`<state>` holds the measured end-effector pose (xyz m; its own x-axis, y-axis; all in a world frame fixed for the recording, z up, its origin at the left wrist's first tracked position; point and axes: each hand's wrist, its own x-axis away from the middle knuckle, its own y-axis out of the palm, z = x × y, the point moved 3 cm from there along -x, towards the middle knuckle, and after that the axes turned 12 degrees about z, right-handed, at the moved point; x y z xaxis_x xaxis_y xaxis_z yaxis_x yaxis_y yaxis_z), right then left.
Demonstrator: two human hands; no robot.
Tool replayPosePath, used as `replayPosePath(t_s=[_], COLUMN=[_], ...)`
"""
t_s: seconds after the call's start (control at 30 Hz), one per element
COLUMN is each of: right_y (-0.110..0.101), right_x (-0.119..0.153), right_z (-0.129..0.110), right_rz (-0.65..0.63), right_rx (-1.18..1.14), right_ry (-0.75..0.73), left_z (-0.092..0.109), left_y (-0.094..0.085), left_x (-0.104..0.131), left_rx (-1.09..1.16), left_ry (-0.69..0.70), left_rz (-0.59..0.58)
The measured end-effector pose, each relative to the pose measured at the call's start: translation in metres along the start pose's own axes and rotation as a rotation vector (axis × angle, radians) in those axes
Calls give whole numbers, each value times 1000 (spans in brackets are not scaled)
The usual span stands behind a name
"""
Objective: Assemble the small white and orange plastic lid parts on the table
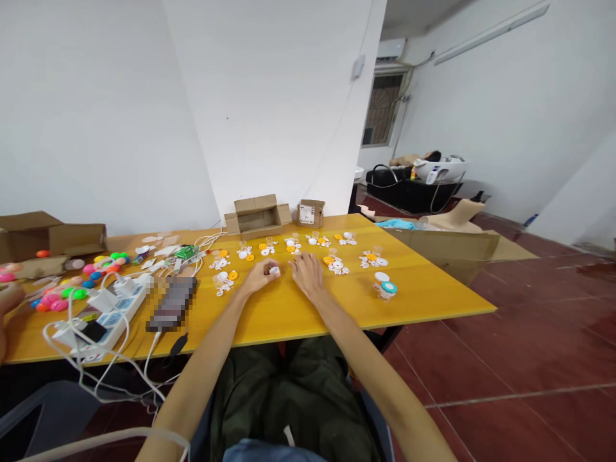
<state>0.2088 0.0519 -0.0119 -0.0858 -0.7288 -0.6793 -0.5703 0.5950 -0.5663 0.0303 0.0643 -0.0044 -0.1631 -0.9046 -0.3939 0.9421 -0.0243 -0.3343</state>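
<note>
My left hand [258, 277] is curled around a small white and clear piece [274, 272], perhaps a little plastic cup with white parts; the fingers partly hide it. Just to its right, my right hand [308, 274] is palm down over the table, fingers stretched forward and nothing visible in them. Beyond its fingertips lies a cluster of white discs with a yellow ring [291, 249]. Several similar groups of white toothed discs [337, 266], yellow rings [233, 275] and clear cups are spread about. At the right stands a clear cup with a teal-rimmed lid [387, 289].
An open cardboard box [257, 221] and a smaller box [310, 213] stand against the wall. A phone [172, 304], a power strip [113, 314] with trailing cables and colourful balls [58, 301] occupy the left. Another person's hand [10, 298] shows at the left edge.
</note>
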Motion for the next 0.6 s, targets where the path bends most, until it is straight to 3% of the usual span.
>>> replayPosePath(t_s=[0.23, 0.33, 0.6], right_y=[7, 9, 6], right_x=[6, 9, 3], right_z=[-23, -27, -22], right_rz=[-87, -125, -130], right_rx=[-301, -323, -392], right_ry=[-122, -100, -19], left_z=[8, 10, 17], left_y=[-4, -5, 4], left_x=[-3, -2, 3], left_rx=[213, 272, 327], left_ry=[-78, -127, -180], left_rz=[76, 100, 26])
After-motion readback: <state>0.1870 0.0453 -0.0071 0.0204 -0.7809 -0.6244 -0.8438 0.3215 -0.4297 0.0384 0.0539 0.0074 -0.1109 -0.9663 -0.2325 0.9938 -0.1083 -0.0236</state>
